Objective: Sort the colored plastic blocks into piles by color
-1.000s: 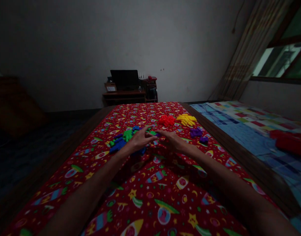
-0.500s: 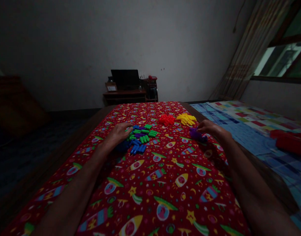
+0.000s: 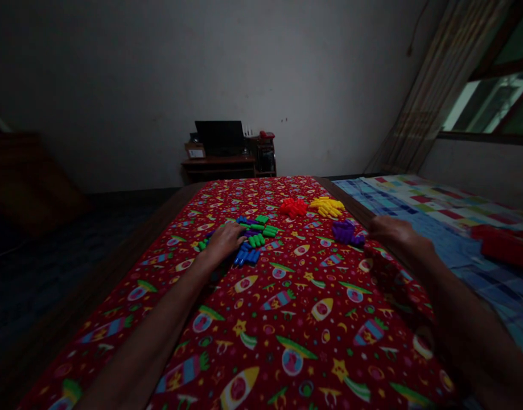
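My left hand (image 3: 224,244) is low over a mixed group of small plastic pieces on the red cloth. Its thumb and forefinger show a gap, while the other fingers are hidden behind the hand. Green pieces (image 3: 256,240) and blue pieces (image 3: 246,255) lie beside its fingertips, with some purple among them. On the right, my right hand (image 3: 395,232) hangs over the cloth's edge, just right of a purple pile (image 3: 346,232) and apart from it. Its fingers bend downward and are dim and blurred, so whether anything is in them does not show.
Beyond the hands, a red pile (image 3: 293,208) and a yellow pile (image 3: 327,206) lie side by side on the patterned cloth (image 3: 287,307). A bed with a checked cover (image 3: 398,213) adjoins the right side. A monitor (image 3: 219,136) stands on a desk by the wall.
My right hand has drawn back to the right from the purple pile, which now shows uncovered. My left hand has moved right and slightly down over the mixed pieces, covering some blue ones.
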`<action>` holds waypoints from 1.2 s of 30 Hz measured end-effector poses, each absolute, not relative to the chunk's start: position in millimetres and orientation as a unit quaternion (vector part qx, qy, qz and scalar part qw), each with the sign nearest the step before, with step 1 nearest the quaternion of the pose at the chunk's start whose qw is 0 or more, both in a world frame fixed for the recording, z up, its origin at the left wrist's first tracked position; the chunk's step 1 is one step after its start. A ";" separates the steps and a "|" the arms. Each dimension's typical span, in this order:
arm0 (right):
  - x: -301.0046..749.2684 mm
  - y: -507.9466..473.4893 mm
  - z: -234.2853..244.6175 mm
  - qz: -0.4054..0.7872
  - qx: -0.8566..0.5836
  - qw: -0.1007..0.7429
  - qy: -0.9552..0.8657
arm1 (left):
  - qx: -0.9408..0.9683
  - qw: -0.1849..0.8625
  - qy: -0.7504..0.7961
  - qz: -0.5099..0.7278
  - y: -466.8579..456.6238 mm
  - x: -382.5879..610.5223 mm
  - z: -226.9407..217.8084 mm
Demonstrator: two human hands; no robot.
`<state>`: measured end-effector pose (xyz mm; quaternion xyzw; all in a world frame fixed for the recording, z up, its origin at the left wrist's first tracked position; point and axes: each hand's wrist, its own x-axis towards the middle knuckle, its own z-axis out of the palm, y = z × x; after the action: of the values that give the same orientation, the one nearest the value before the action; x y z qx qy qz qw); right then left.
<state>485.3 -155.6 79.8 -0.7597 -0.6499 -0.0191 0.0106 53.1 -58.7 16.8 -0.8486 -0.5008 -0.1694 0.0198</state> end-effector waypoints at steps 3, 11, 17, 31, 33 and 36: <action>494.4 -155.9 56.4 0.046 -0.751 -0.051 -0.656 | -0.840 0.030 -0.519 -0.159 -58.9 53.9 17.2; 478.2 -139.9 42.7 -0.010 -0.735 0.022 -0.678 | -0.845 0.004 -0.506 -0.175 -53.5 50.3 20.5; 470.2 -136.2 52.7 0.005 -0.742 0.024 -0.670 | -0.831 -0.049 -0.519 -0.193 -55.7 52.5 27.1; 424.5 -138.4 70.6 -0.035 -0.701 0.179 -0.689 | -0.764 -0.171 -0.503 -0.367 -51.1 62.0 39.9; 400.4 -138.5 70.4 0.007 -0.634 0.230 -0.738 | -0.766 -0.209 -0.474 -0.380 -54.6 69.6 40.2; 356.0 -135.7 61.8 0.085 -0.521 0.306 -0.792 | -0.782 -0.252 -0.432 -0.373 -65.3 86.2 41.4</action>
<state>356.0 -135.7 61.8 -0.5213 -0.7919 0.0849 0.3064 86.2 -65.3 41.4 -0.7815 -0.4320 -0.3732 -0.2516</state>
